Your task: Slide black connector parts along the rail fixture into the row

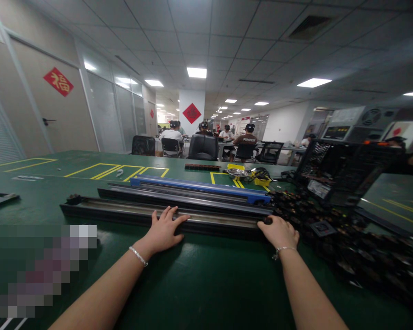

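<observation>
A long black metal channel [113, 210] lies across the green table, its hollow side facing up. My left hand [163, 231] rests on its near edge around the middle, fingers spread and holding nothing. At the channel's right end, my right hand [278, 231] has its fingers curled round the end, with the thumb at the near side. Just behind lies a second dark rail [192, 200], and beyond that a blue rail [199, 185]. All of them run roughly parallel.
A large heap of dark parts [358, 247] covers the table [206, 284] on the right, below an open computer case [333, 169]. Farther back are a metal bowl [237, 173], a yellow container [261, 178] and a dark strip [202, 167]. A flat dark panel [0, 200] lies left.
</observation>
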Available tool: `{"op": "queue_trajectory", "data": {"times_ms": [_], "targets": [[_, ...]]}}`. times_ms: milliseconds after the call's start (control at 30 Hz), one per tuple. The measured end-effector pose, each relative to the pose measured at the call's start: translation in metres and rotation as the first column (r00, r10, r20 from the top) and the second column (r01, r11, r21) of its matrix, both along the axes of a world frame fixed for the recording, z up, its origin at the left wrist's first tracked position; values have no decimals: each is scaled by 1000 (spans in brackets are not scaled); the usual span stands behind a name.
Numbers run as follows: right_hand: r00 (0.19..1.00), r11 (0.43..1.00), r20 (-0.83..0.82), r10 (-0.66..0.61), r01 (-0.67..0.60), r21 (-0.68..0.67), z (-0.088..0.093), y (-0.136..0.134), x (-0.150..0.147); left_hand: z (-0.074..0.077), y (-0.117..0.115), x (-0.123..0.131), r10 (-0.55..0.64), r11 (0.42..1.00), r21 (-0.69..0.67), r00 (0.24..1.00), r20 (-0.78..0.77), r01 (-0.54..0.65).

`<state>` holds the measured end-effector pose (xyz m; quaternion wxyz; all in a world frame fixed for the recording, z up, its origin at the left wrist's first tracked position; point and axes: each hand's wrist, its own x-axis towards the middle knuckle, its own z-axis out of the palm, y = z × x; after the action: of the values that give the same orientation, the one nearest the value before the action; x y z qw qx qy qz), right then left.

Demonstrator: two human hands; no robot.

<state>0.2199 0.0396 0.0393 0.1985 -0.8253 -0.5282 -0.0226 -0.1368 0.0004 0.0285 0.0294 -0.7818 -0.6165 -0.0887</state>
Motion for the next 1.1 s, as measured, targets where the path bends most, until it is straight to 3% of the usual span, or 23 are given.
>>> {"op": "queue_trajectory", "data": {"times_ms": [133,633,1100], "targets": [[998,998,11,-62,62,0,-4,2,11,0,1,0,-3,1000,-7,1000,1,3],[992,996,-106,-74,68,-59,2,1,24,-1,0,0,4,1000,6,1000,-1,-4],[988,997,-141,-61,67,34,-4,6,42,0,0,1,9,1000,-2,1000,-3,-9]]}}
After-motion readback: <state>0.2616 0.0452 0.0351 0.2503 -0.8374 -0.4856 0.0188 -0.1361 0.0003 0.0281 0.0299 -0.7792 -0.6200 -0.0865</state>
